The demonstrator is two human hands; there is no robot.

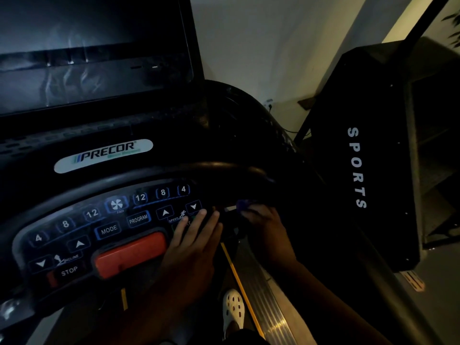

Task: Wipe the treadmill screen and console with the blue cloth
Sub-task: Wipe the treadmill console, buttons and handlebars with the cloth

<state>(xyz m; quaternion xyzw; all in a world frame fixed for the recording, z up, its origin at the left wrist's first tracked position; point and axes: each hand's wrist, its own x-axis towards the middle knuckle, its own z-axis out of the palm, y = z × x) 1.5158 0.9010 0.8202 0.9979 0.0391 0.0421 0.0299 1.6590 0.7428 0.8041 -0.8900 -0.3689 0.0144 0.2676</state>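
Head view takes in the dark treadmill screen (87, 46) at upper left, above the Precor console (74, 227). The left hand (191, 247) lies flat on the keypad's right end, fingers straight over the speed arrows, beside the red stop button (132, 255). Just right of it, the right hand (261, 220) curls round the blue cloth (245, 204) at the console's edge; in the dim blur only a small bunch of cloth shows

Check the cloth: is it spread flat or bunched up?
Bunched up: the cloth shows only as a small blue wad gripped by the right hand beside the console's right end. Blur hides its folds.
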